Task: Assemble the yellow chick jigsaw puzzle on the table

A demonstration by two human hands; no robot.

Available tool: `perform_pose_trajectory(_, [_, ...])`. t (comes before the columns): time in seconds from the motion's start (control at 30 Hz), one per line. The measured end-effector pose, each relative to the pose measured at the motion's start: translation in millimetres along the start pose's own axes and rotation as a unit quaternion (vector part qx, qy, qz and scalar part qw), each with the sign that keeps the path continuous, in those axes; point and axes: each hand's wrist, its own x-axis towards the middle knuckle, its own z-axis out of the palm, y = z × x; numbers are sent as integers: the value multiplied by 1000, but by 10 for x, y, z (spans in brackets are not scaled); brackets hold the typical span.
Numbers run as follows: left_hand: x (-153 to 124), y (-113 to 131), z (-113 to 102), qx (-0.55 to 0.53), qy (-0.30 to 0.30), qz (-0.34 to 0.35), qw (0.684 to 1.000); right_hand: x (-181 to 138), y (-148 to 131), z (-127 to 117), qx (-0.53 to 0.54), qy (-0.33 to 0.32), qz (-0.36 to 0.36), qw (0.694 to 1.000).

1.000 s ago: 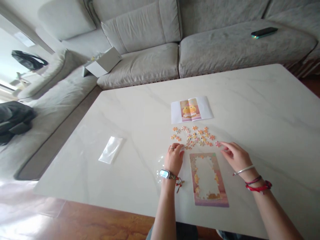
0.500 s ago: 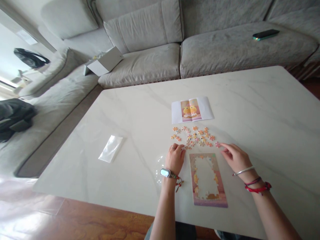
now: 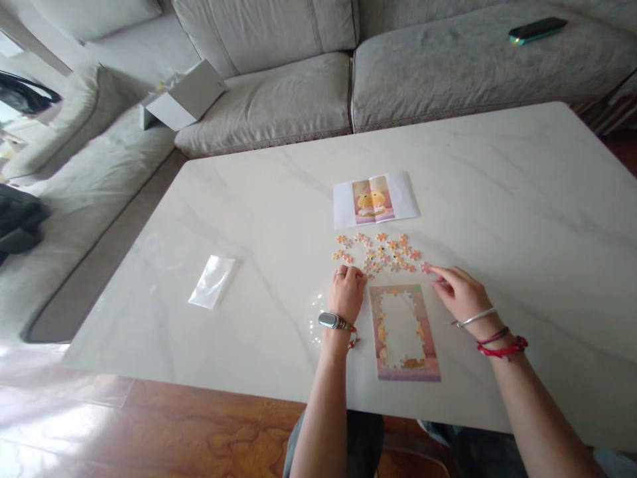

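Note:
Loose jigsaw pieces (image 3: 393, 245), mostly orange, yellow and pink, lie scattered on the table. At their lower left edge is my left hand (image 3: 347, 292), its fingers curled together. Its fingertips meet the pieces there, and whatever they pinch is hidden. My right hand (image 3: 460, 292) reaches in from the right with the index finger stretched out. That fingertip touches a pink puzzle piece (image 3: 425, 267) lying on the table, while the thumb stays apart below. Between my hands lies the puzzle frame (image 3: 405, 375), its border filled and its middle bare with a jagged inner edge.
Behind the pieces lies a creased reference picture (image 3: 373, 199) of a yellow character. A clear plastic bag (image 3: 212, 282) is on the left of the marble-patterned table (image 3: 279, 219). Clear shiny plastic (image 3: 317, 325) sits beside my left wrist. A grey sofa (image 3: 288, 99) borders the far side.
The camera view has tilted down slightly, so everything sits higher in the picture. Both hands keep nearly the same places beside the pieces and the frame.

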Motion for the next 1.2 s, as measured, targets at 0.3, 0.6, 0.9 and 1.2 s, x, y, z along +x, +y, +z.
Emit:
perform_pose_trajectory(0.3, [-250, 149, -172, -124, -56, 67, 988, -150, -424, -6, 177, -54, 44, 982])
perform_pose_trajectory(0.6, [-736, 267, -239, -167, -225, 107, 954, -487, -641, 51, 277, -196, 81, 937])
perform_pose_trajectory(0.9, [-922, 106, -292, -140, -180, 63, 972, -650, -777, 80, 135, -223, 46, 964])
perform_pose_trajectory(1.2, [-920, 64, -141, -136, -218, 52, 965, -629, -820, 182, 45, -215, -13, 975])
